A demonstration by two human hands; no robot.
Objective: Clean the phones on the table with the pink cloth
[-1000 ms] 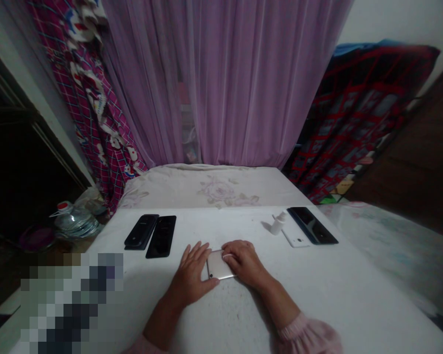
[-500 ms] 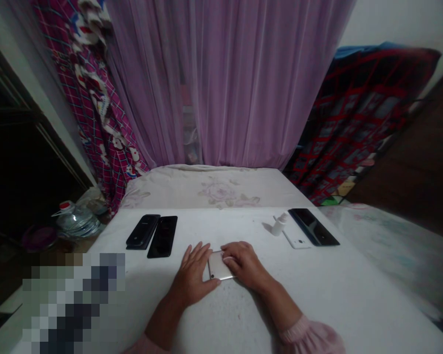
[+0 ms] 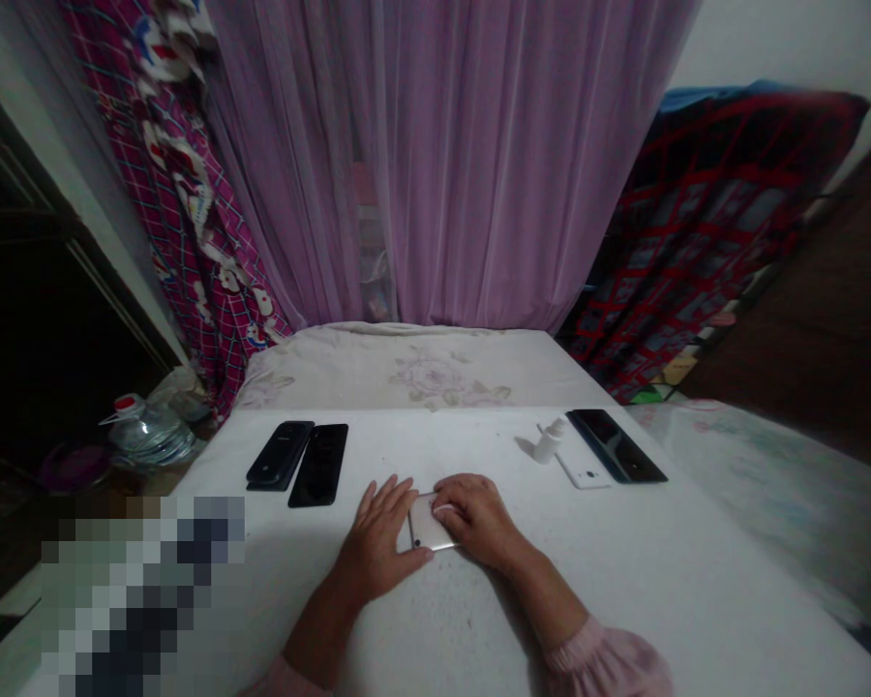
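- Head view: the pale gold smartphone should be light, stiff and rather slippery, its screen probably fragile; the side edges seem the safest hold.
- Head view: it lies back-up on the white table cover, between the hands; the left hand is spread, bracing its left end; the right hand curls over its right part, whether pinching something I cannot tell.
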